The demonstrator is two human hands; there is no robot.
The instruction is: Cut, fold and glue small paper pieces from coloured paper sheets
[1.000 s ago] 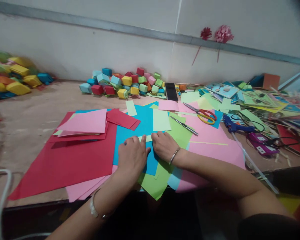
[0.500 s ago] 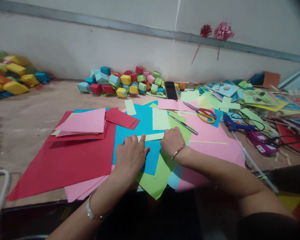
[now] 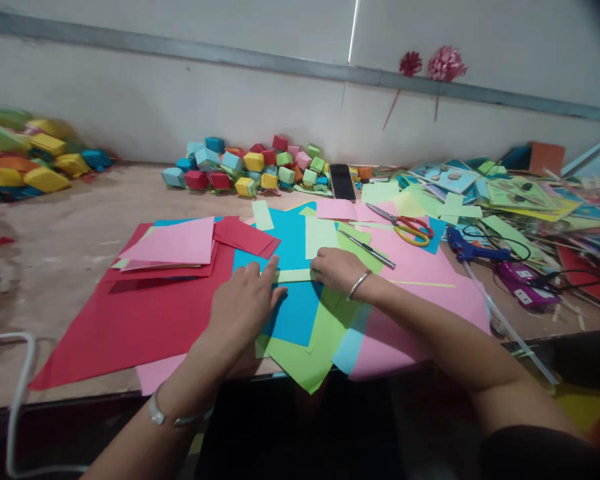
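Note:
A narrow pale green paper strip [image 3: 294, 275] lies across a blue sheet of paper [image 3: 293, 320]. My left hand [image 3: 243, 297] rests at the strip's left end, thumb and index finger spread apart. My right hand [image 3: 337, 270] has its fingers curled together at the right end; the fingertips cover that end. Just behind the strip lies a pale green paper rectangle [image 3: 321, 237]. A craft knife [image 3: 367, 248] lies beyond my right hand, and scissors [image 3: 405, 225] with red and yellow handles lie behind it. Green sheets [image 3: 303, 370] stick out under the blue one.
Left are a red sheet [image 3: 145, 320] and a pink paper stack [image 3: 173, 243]. Small coloured paper boxes [image 3: 253, 163] and a phone [image 3: 341, 181] stand along the wall. A blue glue gun [image 3: 475, 252], its cord and piled cards [image 3: 520, 197] lie right. A white cable [image 3: 23, 373] crosses the left edge.
My right hand has moved left along the strip, its fingers now nearer the left hand. My left hand has shifted slightly left and up. The view has tilted a little.

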